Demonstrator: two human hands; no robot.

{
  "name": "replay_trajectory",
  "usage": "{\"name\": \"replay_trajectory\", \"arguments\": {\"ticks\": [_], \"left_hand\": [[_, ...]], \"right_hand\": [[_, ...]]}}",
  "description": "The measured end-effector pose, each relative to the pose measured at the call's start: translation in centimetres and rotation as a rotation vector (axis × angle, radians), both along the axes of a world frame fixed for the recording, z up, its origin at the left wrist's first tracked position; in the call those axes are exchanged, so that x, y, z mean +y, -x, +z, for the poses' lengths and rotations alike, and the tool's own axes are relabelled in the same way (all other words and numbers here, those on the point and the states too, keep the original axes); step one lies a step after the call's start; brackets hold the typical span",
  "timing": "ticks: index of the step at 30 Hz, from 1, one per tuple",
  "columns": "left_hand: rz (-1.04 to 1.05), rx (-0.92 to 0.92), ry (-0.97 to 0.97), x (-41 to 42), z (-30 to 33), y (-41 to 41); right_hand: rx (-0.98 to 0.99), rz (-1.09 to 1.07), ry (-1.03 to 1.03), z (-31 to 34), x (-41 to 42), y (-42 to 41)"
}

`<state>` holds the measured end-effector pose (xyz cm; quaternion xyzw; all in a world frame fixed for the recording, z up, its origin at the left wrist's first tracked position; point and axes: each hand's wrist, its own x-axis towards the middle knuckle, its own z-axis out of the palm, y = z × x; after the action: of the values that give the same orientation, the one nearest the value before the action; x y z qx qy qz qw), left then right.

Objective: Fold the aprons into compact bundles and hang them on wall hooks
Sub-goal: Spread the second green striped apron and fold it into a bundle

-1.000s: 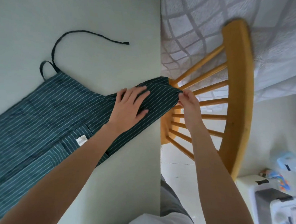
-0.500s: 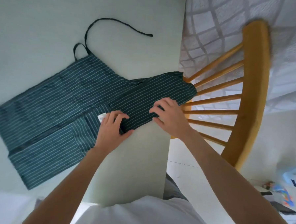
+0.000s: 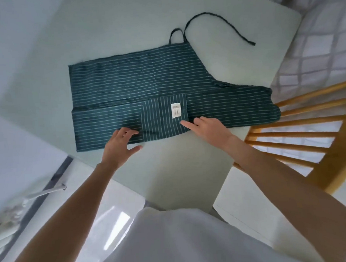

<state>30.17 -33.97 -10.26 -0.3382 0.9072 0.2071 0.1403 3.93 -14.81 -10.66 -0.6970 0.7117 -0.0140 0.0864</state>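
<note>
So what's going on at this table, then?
A person is folding a striped apron on a pale table. It lies flat, its near edge already folded over, and one end hangs off toward a wooden chair. The left hand and right hand rest open-fingered on that near edge. Its strap trails loose.

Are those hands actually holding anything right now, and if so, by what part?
Nothing is held. The left hand and right hand lie open with straight fingers at the near edge of the striped apron, which lies flat on the table.
</note>
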Motion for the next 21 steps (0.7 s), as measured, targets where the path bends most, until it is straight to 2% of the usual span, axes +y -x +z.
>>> {"name": "replay_trajectory", "arguments": {"ticks": [3, 8, 9, 12, 15, 18, 21], "left_hand": [[-0.010, -0.003, 0.040, -0.2, 0.2, -0.6], [-0.016, 0.028, 0.188, 0.7, 0.3, -1.6], [0.007, 0.048, 0.203, 0.9, 0.5, -1.9], [0.086, 0.172, 0.214, 1.8, 1.2, -3.6], [0.162, 0.271, 0.203, 2.3, 2.4, -5.7], [0.119, 0.293, 0.195, 1.4, 3.4, -6.5], [0.066, 0.282, 0.168, 0.0, 3.8, -6.0]], "right_hand": [[0.008, -0.024, -0.004, 0.4, -0.3, -0.6], [-0.178, -0.275, 0.159, 0.8, 1.5, -1.9], [-0.180, -0.259, 0.172, 0.8, 2.1, -2.1], [-0.091, -0.004, 0.158, 0.3, 4.3, -2.2], [-0.076, 0.094, 0.117, 0.2, 6.4, -1.3], [-0.071, 0.133, 0.101, 0.7, 7.5, -1.3], [-0.150, 0.008, 0.046, 0.8, 7.4, -3.4]]}}
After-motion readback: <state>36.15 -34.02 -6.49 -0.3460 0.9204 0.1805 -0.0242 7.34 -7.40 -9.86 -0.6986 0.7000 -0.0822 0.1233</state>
